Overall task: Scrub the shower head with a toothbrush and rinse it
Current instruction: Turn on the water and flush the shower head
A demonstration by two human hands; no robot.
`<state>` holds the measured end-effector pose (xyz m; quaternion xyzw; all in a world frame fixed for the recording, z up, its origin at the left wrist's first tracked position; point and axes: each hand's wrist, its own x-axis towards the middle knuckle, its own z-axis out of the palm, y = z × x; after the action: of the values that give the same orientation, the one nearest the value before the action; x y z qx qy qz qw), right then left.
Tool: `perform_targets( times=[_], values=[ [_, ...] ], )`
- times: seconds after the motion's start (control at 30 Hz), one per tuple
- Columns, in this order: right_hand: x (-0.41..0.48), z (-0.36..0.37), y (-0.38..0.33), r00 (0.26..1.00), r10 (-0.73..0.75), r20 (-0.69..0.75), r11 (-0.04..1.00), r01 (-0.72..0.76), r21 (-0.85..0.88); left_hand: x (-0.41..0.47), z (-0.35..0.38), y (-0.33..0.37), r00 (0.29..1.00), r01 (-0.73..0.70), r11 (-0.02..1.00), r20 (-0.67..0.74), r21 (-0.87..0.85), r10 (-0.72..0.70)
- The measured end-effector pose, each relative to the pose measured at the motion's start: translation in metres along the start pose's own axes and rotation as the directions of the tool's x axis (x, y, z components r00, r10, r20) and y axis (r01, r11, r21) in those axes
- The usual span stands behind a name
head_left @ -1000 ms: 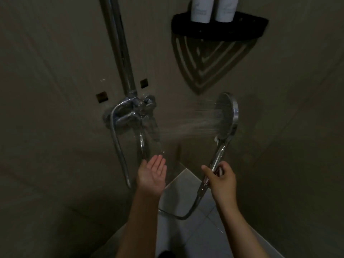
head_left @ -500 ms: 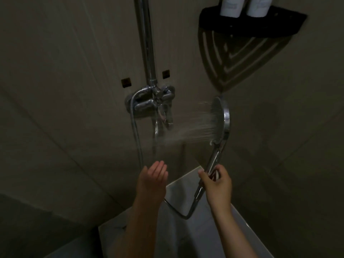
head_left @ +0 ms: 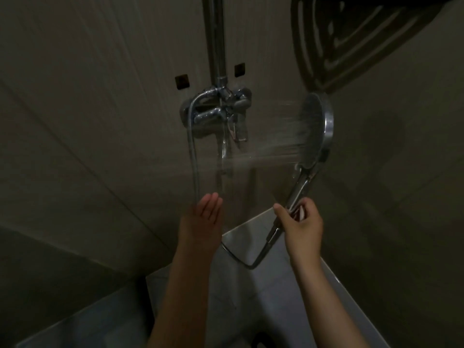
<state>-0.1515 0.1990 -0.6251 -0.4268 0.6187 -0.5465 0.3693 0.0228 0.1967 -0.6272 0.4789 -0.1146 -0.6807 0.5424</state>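
The right hand (head_left: 301, 227) gripped the shower head (head_left: 313, 124) by its handle (head_left: 298, 189), fingers and thumb curled round the lower end, just above where the hose (head_left: 251, 265) joined. The head stood upright above that hand with its round face turned to the left. A spray (head_left: 263, 151) shot sideways from it toward the mixer (head_left: 218, 111) on the wall (head_left: 100, 96). The left hand (head_left: 203, 217) was open, its fingers straight, close together and pointing up. It was held apart from the right hand and a little below the spray; whether water reached it I could not tell in the dim light. It was right by the hose, which hung down from the mixer's left side, passed behind that hand, looped low between the two forearms and rose to the handle. A chrome pipe (head_left: 216, 33) ran straight up from the mixer, with a small dark square (head_left: 182, 81) on the wall to its left. High on the right a slatted shadow (head_left: 339, 41) lay across the wall, and a pale floor (head_left: 251, 310) showed below the arms
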Motion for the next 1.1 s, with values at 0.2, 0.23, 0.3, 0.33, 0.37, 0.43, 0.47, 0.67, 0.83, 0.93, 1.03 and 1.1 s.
perform_targets(
  times=[0.2, 0.23, 0.3, 0.33, 0.37, 0.43, 0.47, 0.67, 0.83, 0.93, 1.03, 1.1],
  values=[
    [-0.005, 0.003, -0.004, 1.000, 0.011, -0.016, 1.000, -0.011, 0.001, -0.004, 0.009, 0.012, 0.997, -0.061, 0.969, -0.058, -0.238, 0.049],
    [-0.007, 0.003, -0.003, 1.000, 0.020, -0.012, 1.000, -0.020, 0.014, -0.005, 0.008, 0.015, 0.996, -0.047, 0.979, -0.080, -0.198, 0.032],
    [-0.011, 0.003, -0.002, 1.000, 0.029, -0.007, 0.999, -0.028, 0.027, -0.010, 0.009, 0.014, 1.000, 0.022, 0.992, -0.005, -0.125, -0.023],
    [-0.012, 0.003, -0.001, 0.999, 0.032, -0.004, 0.999, -0.032, 0.023, -0.006, 0.003, 0.009, 1.000, 0.003, 0.996, 0.024, -0.092, -0.001],
    [-0.012, 0.002, 0.000, 0.999, 0.037, 0.001, 0.999, -0.037, 0.015, -0.001, -0.001, 0.006, 0.999, 0.002, 0.993, 0.034, -0.115, 0.002],
    [-0.013, 0.002, 0.003, 0.999, 0.037, 0.007, 0.999, -0.037, -0.003, -0.005, 0.000, 0.008, 0.998, -0.065, 0.987, -0.031, -0.145, 0.061],
    [-0.013, 0.002, 0.004, 0.999, 0.034, 0.006, 0.999, -0.033, -0.018, -0.003, -0.002, 0.011, 0.995, -0.071, 0.981, -0.081, -0.180, 0.058],
    [-0.012, 0.004, 0.007, 0.999, 0.021, -0.028, 0.998, -0.022, -0.059, -0.002, -0.009, 0.025, 0.976, -0.116, 0.967, -0.206, -0.228, 0.069],
    [-0.012, 0.004, 0.008, 0.999, 0.021, -0.033, 0.998, -0.023, -0.065, 0.000, -0.009, 0.031, 0.975, -0.141, 0.963, -0.203, -0.228, 0.095],
    [-0.011, 0.003, 0.007, 0.999, 0.018, -0.034, 0.998, -0.020, -0.059, 0.001, -0.009, 0.031, 0.977, -0.126, 0.966, -0.197, -0.227, 0.081],
    [-0.009, 0.000, 0.007, 0.999, 0.026, -0.043, 0.998, -0.028, -0.058, 0.002, -0.008, 0.031, 0.985, -0.104, 0.963, -0.163, -0.250, 0.064],
    [-0.008, -0.002, 0.008, 0.998, 0.042, -0.053, 0.998, -0.045, -0.052, 0.002, -0.006, 0.031, 0.988, -0.104, 0.963, -0.135, -0.250, 0.072]
  ],
)
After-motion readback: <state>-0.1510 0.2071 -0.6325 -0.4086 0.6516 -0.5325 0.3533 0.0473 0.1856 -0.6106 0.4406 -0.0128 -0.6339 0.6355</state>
